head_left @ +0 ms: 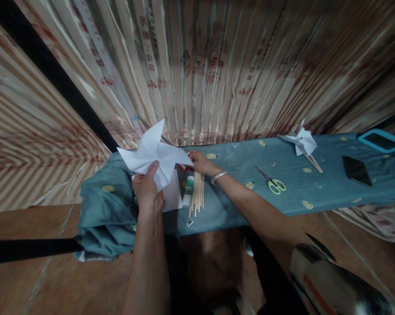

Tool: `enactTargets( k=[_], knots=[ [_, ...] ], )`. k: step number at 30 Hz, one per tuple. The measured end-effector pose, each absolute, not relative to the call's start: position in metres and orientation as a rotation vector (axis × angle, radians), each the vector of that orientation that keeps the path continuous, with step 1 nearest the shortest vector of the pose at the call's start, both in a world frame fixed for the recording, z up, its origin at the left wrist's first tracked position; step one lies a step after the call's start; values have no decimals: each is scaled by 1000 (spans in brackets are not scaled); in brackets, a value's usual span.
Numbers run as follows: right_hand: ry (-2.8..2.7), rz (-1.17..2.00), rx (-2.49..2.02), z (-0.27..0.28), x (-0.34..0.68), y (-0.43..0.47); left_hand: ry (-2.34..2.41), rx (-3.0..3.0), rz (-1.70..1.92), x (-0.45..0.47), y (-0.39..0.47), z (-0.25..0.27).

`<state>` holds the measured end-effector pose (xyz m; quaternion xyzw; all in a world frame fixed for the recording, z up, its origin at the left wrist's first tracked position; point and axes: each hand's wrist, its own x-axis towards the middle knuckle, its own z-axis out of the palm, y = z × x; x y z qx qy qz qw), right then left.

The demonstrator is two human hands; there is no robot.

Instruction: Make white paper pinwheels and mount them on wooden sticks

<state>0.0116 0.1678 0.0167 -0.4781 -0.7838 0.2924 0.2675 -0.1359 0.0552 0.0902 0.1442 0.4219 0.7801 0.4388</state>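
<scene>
My left hand [148, 188] is closed on a white paper pinwheel [154, 153], thumb pressed near its middle, with the curved blades spread above the table. My right hand [200, 162], a silver bangle at its wrist, is closed just behind the pinwheel's right tip. Its fingertips are partly hidden, and what they grip cannot be made out. Right below them a small red object [184, 168] shows in part. A glue stick [188, 190] with a green label lies beside several thin wooden sticks [197, 194]. White paper sheets [174, 194] lie under the pinwheel.
The narrow table has a green-blue cloth [230, 197], bunched at its left end. Green-handled scissors [274, 183] lie right of my right arm. Farther right are another paper pinwheel [302, 141] on a stick, a dark phone [357, 170] and a blue-framed object [381, 141]. A curtain [197, 87] hangs behind.
</scene>
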Motion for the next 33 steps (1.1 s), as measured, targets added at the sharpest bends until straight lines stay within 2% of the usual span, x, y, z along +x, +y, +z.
enactTargets(
  k=[7,14,24,33],
  knots=[
    [-1473,1411,-1151,18,26,152,1086,372,1960,-134,59,85],
    [-971,1726,-1049,37,49,128,1056,353,1978,-128,61,86],
    [-607,1949,-890,46,85,81,1063,499,1897,-104,63,77],
    [-660,1786,-937,55,127,40,1127,775,1666,-59,61,53]
  ],
)
